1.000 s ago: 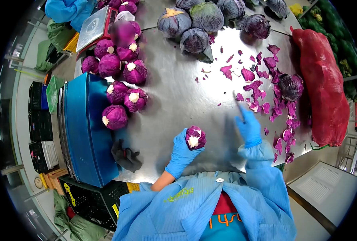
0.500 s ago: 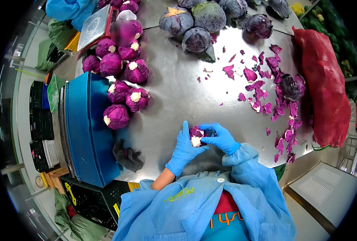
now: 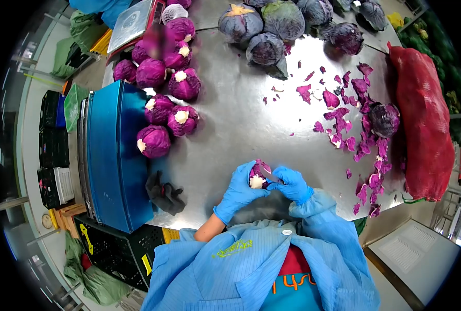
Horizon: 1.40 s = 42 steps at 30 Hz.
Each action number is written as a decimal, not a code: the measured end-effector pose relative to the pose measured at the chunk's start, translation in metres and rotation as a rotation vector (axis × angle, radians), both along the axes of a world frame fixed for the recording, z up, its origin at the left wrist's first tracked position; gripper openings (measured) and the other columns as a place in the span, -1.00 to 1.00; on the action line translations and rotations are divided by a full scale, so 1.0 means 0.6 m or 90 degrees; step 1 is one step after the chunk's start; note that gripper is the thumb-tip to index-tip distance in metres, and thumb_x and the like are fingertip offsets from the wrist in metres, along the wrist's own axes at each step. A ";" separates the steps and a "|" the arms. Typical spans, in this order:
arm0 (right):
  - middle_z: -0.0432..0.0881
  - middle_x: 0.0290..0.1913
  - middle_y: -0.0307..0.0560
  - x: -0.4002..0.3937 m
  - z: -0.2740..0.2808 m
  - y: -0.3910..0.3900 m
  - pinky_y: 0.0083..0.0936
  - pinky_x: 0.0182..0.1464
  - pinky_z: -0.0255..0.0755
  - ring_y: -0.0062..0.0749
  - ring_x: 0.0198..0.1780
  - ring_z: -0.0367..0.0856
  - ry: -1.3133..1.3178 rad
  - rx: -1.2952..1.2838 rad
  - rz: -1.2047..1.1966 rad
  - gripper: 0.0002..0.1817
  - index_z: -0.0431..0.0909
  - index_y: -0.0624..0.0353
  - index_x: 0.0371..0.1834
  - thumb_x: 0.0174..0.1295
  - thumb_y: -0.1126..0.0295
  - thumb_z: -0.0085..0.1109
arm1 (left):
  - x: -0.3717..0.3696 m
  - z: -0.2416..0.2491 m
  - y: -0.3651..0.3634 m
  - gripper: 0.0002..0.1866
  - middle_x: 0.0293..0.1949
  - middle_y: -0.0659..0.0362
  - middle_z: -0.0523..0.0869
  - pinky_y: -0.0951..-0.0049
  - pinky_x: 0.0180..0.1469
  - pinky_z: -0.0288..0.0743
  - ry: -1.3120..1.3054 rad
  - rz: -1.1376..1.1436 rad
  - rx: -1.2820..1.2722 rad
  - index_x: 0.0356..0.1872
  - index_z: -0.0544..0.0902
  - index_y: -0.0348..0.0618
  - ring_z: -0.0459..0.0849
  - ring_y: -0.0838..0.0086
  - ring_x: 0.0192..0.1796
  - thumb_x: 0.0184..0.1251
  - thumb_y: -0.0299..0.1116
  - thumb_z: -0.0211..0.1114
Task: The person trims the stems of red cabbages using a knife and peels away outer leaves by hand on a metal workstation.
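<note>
A small red cabbage [image 3: 256, 181], its pale cut stem facing me, sits in my left hand [image 3: 239, 191] near the front of the steel table. My left fingers and thumb wrap round its left and lower sides. My right hand [image 3: 292, 186], also in a blue glove, is closed on a small knife [image 3: 273, 178] at the cabbage's right side; the handle is hidden in the fingers. A loosened purple leaf [image 3: 264, 166] stands out from the cabbage top, by the blade.
Trimmed red cabbages [image 3: 184, 84] line the left beside a blue box [image 3: 119, 155] and a scale [image 3: 130, 23]. Untrimmed heads [image 3: 284, 22] stand at the back. Leaf scraps [image 3: 339, 124] and a red mesh sack [image 3: 423, 124] are right; a dark cloth [image 3: 163, 194] lies front left.
My right hand has drawn slightly right and down from the cabbage, and the blade now shows. A leaf now sticks out at the top. The whole view has shifted a little.
</note>
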State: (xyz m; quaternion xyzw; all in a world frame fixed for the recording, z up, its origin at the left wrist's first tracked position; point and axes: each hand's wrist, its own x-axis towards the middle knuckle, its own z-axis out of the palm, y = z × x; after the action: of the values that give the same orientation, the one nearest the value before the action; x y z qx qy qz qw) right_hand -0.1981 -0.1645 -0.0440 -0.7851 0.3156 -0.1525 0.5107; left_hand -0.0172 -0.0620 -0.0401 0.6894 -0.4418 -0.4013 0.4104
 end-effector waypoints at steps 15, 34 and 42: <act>0.64 -0.34 -0.08 -0.043 0.101 0.055 -0.46 -0.35 0.47 -0.28 -0.39 0.62 -0.105 0.007 -0.105 -0.69 0.66 0.13 -0.19 0.01 0.31 0.48 | -0.006 0.112 0.010 -0.10 0.07 0.11 0.59 0.41 0.22 0.44 0.463 -0.078 0.230 0.21 0.45 -0.28 0.57 0.43 0.12 -0.29 -0.39 0.71; 0.67 -0.16 -0.25 -0.066 0.142 0.007 -0.65 -0.27 0.39 -0.63 -0.24 0.51 -0.089 0.146 -0.210 -0.57 0.66 0.05 0.07 0.08 0.46 0.45 | -0.008 0.109 0.015 -0.06 0.12 0.11 0.57 0.40 0.25 0.44 0.485 -0.067 0.167 0.25 0.38 -0.29 0.54 0.45 0.15 -0.24 -0.33 0.71; 0.58 -0.16 -0.18 -0.028 0.150 -0.002 -0.46 -0.22 0.50 -0.33 -0.21 0.61 -0.013 0.050 0.131 -0.54 0.64 -0.08 0.07 0.04 0.26 0.46 | -0.008 0.138 0.016 -0.15 0.05 0.10 0.62 0.44 0.15 0.52 0.635 -0.080 0.292 0.22 0.40 -0.31 0.61 0.47 0.05 -0.16 -0.35 0.67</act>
State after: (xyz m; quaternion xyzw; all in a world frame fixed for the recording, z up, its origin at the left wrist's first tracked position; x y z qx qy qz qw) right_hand -0.2150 -0.1656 0.0459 -0.7910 0.2341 -0.0948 0.5572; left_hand -0.0217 -0.0524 0.0429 0.4598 -0.1351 -0.7890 0.3845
